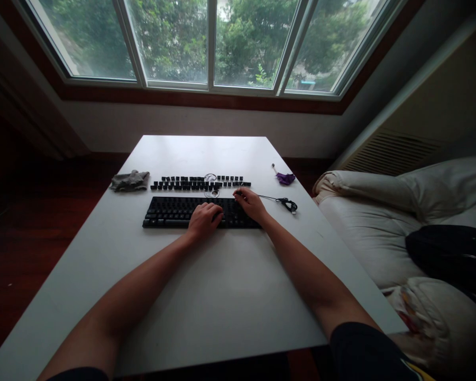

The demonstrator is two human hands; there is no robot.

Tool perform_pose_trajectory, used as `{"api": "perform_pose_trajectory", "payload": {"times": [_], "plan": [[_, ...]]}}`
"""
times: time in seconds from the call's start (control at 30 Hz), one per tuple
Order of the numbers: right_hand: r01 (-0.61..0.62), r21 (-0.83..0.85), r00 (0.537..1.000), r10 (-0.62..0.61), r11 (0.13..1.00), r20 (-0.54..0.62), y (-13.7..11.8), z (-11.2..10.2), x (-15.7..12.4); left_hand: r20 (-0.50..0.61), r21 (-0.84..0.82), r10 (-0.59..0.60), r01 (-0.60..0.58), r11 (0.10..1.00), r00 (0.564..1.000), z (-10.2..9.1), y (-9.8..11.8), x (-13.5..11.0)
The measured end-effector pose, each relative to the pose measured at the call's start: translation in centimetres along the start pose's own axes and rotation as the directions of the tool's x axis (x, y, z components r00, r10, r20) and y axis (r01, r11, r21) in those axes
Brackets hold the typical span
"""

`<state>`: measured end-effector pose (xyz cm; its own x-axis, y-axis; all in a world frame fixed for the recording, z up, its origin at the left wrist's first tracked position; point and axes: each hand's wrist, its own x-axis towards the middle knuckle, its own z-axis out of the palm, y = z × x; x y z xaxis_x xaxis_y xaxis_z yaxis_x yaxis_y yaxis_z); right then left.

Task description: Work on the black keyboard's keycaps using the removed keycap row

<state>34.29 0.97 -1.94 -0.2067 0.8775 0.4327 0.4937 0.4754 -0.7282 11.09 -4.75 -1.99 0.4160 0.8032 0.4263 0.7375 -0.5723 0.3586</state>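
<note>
A black keyboard (170,211) lies across the middle of a white table (206,296). My left hand (204,219) rests on the keyboard's middle with its fingers curled down on the keys. My right hand (250,203) is over the keyboard's right end, its fingertips pinched at the back edge; what they hold, if anything, is too small to make out. Just behind the keyboard, loose black keycaps (194,183) lie in two rows, with a wire keycap puller (211,179) among them.
A crumpled grey cloth (130,180) lies at the table's left. A black cable (285,203) trails right from the keyboard. A small purple-tipped tool (284,177) sits at the right edge. A white sofa (381,227) with a dark bag (452,254) stands right; windows are behind.
</note>
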Motion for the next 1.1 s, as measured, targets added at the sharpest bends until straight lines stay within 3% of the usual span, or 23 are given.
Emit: {"api": "perform_pose_trajectory", "payload": {"times": [0.37,0.63,0.83,1.1], "plan": [[-0.037,0.08,0.999,0.035,0.996,0.025,-0.17,-0.08,0.03,-0.004,-0.001,0.003,-0.003,1.0,1.0,0.0,-0.03,-0.09],[-0.062,0.074,0.996,0.066,0.995,-0.055,0.25,-0.05,0.14,-0.003,-0.008,-0.001,0.001,1.0,1.0,0.01,-0.01,-0.08],[-0.126,0.191,0.992,0.127,0.974,0.007,0.76,-0.11,0.28,-0.003,-0.002,0.001,-0.001,1.0,1.0,0.01,0.0,-0.08],[-0.18,0.032,0.981,0.182,0.983,-0.069,0.43,-0.36,0.13,0.0,-0.004,-0.004,0.004,1.0,1.0,0.13,-0.08,-0.05]]}}
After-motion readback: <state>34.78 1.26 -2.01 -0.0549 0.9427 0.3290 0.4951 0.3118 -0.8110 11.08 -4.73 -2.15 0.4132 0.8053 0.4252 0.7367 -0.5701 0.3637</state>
